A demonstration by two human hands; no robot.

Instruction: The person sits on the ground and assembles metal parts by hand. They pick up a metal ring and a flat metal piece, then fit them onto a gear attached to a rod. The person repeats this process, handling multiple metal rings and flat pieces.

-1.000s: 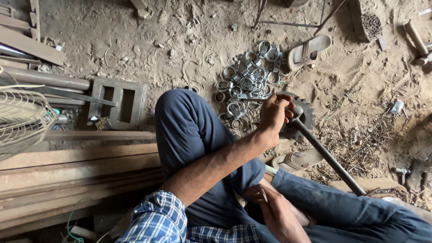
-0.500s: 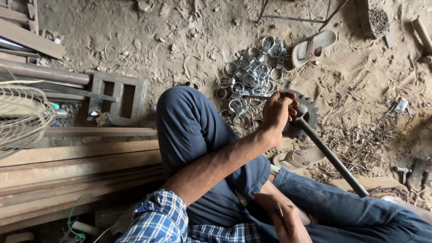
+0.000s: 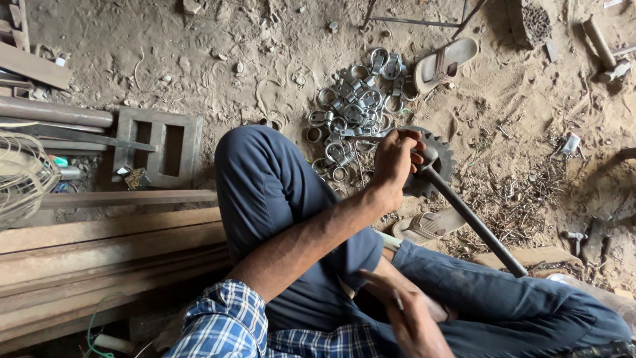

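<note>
Wooden planks (image 3: 99, 245): well left of both hands, stacked on the ground.
Metal rings (image 3: 351, 109): heaped just beyond the left hand.
Left hand (image 3: 395, 161): clenched around the rod's upper end.
Right hand (image 3: 411, 318): low by the lap; grip cannot be told.
Toothed wheel (image 3: 434, 162): directly beneath the left hand.
Dark rod (image 3: 474, 222): slants from the left hand down to the right.

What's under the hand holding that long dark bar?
Under the left hand lies a toothed metal gear on the dirt floor. The hand and bar cover its middle.

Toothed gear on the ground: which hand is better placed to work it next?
Left. The left hand is at the gear, by the rod's upper end; the right hand lies back in the lap.
</note>
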